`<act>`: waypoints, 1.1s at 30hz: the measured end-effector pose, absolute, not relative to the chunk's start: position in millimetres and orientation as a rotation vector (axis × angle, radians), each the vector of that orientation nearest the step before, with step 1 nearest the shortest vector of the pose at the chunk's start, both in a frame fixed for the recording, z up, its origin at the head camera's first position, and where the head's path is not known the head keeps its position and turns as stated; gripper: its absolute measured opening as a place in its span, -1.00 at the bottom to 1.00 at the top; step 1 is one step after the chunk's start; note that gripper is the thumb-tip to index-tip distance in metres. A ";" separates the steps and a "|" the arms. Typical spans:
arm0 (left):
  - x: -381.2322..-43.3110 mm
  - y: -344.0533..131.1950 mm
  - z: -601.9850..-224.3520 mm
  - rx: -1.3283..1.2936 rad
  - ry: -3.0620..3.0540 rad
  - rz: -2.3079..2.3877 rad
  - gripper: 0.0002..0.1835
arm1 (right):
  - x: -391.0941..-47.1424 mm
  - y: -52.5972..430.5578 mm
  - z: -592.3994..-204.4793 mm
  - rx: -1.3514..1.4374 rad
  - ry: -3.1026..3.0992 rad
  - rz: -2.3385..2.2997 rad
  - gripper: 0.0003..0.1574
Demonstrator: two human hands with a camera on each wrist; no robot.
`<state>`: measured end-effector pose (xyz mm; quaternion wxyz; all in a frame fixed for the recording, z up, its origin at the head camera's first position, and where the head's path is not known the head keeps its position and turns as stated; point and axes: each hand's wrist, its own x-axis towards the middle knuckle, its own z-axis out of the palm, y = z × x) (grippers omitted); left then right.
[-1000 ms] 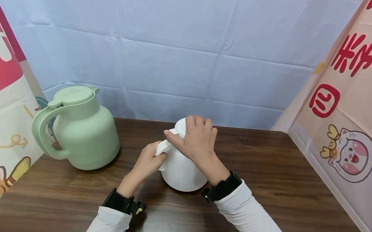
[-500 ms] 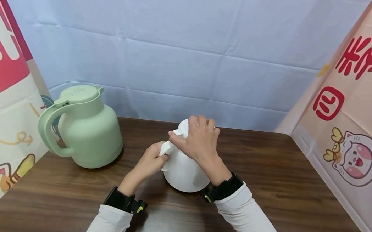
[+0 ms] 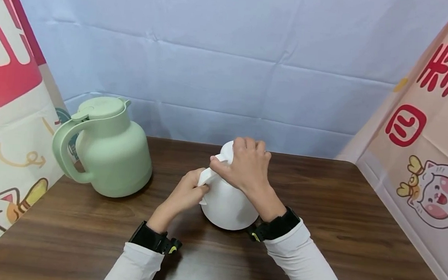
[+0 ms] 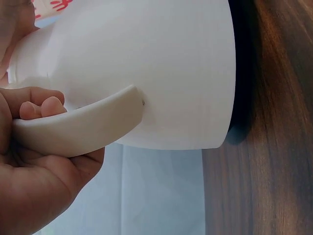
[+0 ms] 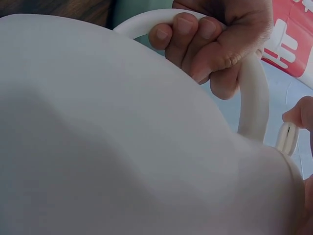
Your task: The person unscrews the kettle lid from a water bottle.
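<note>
A white thermos jug [image 3: 229, 206] stands upright on the wooden table. My left hand [image 3: 187, 191] grips its handle [image 4: 83, 125], the fingers curled through the loop. My right hand [image 3: 245, 167] lies over the top of the jug with its fingers bent around the lid [image 3: 227, 151], much of which they cover. In the right wrist view, the thumb of that hand touches a small tab [image 5: 287, 138] at the neck, near the upper end of the handle. The palm side of the right hand is hidden.
A pale green thermos jug [image 3: 115, 159] with a lid and a large handle stands to the left on the brown table [image 3: 330, 232]. Behind is a light blue cloth [image 3: 221, 62]. Printed sheets hang at the left [image 3: 12, 144] and right [image 3: 410, 177].
The head view has shifted, so everything sits farther right in the frame. Both hands keep their hold on the white thermos jug, with no clear movement of the jug on the table.
</note>
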<state>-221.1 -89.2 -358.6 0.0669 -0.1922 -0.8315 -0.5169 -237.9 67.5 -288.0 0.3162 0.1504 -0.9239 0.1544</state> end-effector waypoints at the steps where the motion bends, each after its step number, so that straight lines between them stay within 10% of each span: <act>1: -221.0 -88.8 -358.6 -0.577 -2.508 -1.560 -0.76 | -238.0 67.9 -287.7 0.400 -2.436 0.409 -0.33; 33: -206.0 -88.3 -339.4 -0.712 -2.483 -1.696 -0.74 | -241.3 79.9 -280.1 0.618 -2.509 0.386 -0.57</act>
